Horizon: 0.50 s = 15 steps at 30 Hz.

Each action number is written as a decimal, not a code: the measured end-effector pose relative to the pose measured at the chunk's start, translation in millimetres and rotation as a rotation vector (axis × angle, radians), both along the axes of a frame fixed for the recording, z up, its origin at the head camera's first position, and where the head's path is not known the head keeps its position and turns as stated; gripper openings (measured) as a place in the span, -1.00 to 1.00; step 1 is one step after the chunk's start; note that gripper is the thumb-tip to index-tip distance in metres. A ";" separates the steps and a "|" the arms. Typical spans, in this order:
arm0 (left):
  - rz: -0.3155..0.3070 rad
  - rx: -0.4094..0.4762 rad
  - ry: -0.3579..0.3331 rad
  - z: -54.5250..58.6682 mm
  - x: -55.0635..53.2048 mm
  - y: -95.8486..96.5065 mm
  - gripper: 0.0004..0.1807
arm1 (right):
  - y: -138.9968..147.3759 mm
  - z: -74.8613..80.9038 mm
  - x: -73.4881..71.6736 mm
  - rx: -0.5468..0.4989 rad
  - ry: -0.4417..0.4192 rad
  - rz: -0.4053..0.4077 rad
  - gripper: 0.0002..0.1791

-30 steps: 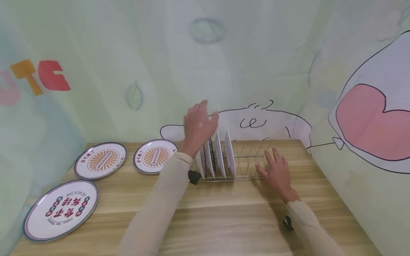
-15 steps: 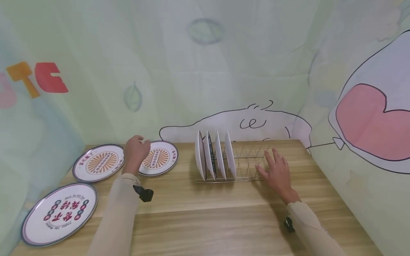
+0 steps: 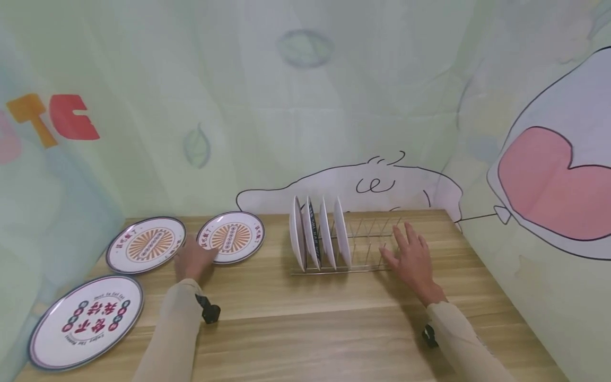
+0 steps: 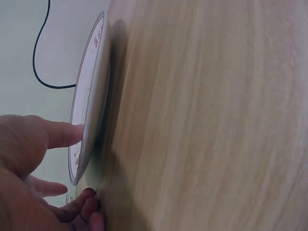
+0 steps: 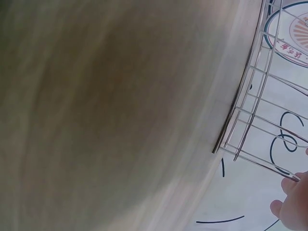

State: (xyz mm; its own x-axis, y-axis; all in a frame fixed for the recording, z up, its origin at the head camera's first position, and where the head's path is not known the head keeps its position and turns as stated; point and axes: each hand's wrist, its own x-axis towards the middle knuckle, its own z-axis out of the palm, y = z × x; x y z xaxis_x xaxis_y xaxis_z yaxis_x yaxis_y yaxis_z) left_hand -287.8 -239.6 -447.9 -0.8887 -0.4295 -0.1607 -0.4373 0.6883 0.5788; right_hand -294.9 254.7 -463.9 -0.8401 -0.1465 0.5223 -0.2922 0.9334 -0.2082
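Note:
My left hand (image 3: pixel 194 260) is low at the near-left edge of a small round plate (image 3: pixel 248 239) with an orange sunburst print. In the left wrist view its thumb (image 4: pixel 67 134) touches the rim of this plate (image 4: pixel 94 91), while the other fingers are bent low by the tabletop; a firm grip is not visible. My right hand (image 3: pixel 411 262) is at the right end of a wire dish rack (image 3: pixel 367 269), fingers spread and fingertips against its end wires. Several white plates (image 3: pixel 342 233) stand upright in the left part of the rack.
Left of the left hand lies another sunburst plate (image 3: pixel 125 254). A larger plate (image 3: pixel 52 339) with red lettering lies nearer on the wooden table (image 3: pixel 305 339). A printed cloth backdrop (image 3: pixel 238 132) encloses the table at the back and sides.
My left hand has left the plates in the rack, swung left and come down beside the small sunburst plate. The right hand has stayed at the rack's end.

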 end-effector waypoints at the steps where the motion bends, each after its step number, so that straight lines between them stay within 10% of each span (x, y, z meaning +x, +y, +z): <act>1: 0.014 0.009 -0.008 -0.5 0.2 0.9 -0.14 | -0.1 -0.1 0.5 0.001 0.000 -0.002 -0.24; 15: 0.203 -0.001 -0.083 -7.4 -19.2 8.1 -0.18 | 0.3 0.3 2.1 -0.019 0.015 0.010 -0.25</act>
State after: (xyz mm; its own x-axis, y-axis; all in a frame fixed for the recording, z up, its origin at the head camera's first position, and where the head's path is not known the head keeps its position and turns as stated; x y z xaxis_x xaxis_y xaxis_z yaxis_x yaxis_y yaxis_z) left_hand -306.9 -231.6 -455.3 -0.7678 -0.5982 -0.2294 -0.6130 0.5817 0.5347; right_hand -292.7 254.9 -463.6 -0.8305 -0.1444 0.5379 -0.3046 0.9263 -0.2216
